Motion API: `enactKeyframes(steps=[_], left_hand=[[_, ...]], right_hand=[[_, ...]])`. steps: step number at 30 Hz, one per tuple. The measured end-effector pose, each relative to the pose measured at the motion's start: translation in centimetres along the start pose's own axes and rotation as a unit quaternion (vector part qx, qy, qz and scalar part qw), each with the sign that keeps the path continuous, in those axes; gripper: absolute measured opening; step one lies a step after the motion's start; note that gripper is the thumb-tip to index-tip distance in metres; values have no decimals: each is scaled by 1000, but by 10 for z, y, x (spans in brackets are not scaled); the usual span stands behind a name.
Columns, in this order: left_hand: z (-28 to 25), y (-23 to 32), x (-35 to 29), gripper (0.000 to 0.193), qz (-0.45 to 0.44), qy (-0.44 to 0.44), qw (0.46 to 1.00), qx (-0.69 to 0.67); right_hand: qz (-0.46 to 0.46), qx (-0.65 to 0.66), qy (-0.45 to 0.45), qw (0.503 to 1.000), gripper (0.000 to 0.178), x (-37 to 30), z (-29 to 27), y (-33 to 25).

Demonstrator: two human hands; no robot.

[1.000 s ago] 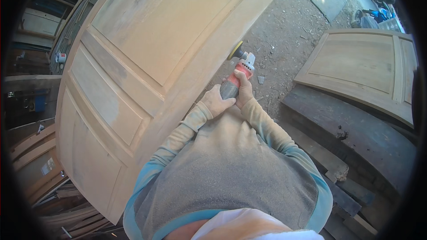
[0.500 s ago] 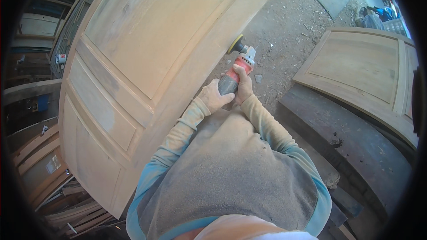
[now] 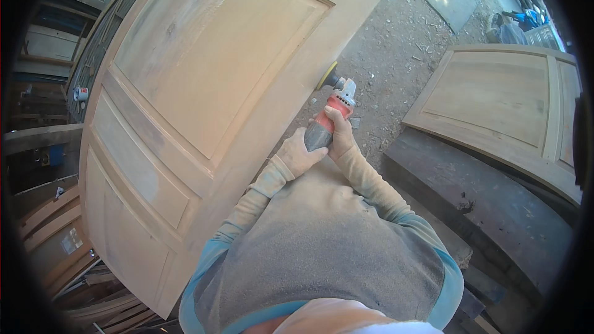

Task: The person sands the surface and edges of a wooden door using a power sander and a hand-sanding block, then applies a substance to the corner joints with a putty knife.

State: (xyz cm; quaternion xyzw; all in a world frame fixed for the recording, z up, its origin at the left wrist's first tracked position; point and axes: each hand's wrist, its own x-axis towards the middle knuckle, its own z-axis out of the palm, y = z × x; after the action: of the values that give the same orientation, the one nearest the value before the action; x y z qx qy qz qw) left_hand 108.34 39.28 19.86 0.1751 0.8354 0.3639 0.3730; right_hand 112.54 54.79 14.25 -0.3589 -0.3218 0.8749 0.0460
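Observation:
Both my hands grip a red and dark grey angle grinder point(image 3: 331, 113) fitted with a round sanding pad point(image 3: 327, 77) that has a yellow rim. My left hand point(image 3: 299, 153) wraps round the rear of the grey body. Further forward, my right hand point(image 3: 341, 131) holds the red part, its thumb on top. The pad stands on edge at the right long edge of a pale wooden panel door point(image 3: 229, 74); whether it touches the wood I cannot tell. Whitish patches mark the door's panels. Dust coats both my sleeves.
To the right, another pale wooden door point(image 3: 489, 96) lies by a long dark beam point(image 3: 476, 192). Wood chips litter the dirt floor point(image 3: 396, 43). Stacked timber point(image 3: 111, 306) and a small white can point(image 3: 81, 94) are at the left. Blue and clear plastic items point(image 3: 526, 25) sit far right.
The grinder and both hands sit slightly lower in the picture, with the pad still along the door's edge. The whole view has shifted a little. My grip looks the same.

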Motion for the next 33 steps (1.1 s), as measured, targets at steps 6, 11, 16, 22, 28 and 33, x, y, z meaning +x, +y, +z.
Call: enactKeyframes(steps=[6, 11, 16, 22, 28, 33], left_hand=[[7, 64, 90, 87, 6, -2, 1000, 4], [12, 130, 173, 92, -4, -9, 1000, 4], [22, 187, 263, 83, 25, 14, 1000, -10], [28, 204, 295, 78, 27, 16, 999, -11], [27, 193, 280, 80, 39, 5, 999, -7], [25, 217, 298, 81, 0, -10, 1000, -21]], right_hand=[[-12, -2, -7, 1000, 49, 75, -21, -81], [-19, -6, -3, 1000, 51, 140, -35, -164], [-19, -3, -16, 1000, 53, 205, -47, -253], [-7, -11, -10, 1000, 59, 230, -56, -275], [-31, 1, -7, 999, 47, 224, -61, -260], [9, -7, -3, 1000, 47, 234, -58, -283]])
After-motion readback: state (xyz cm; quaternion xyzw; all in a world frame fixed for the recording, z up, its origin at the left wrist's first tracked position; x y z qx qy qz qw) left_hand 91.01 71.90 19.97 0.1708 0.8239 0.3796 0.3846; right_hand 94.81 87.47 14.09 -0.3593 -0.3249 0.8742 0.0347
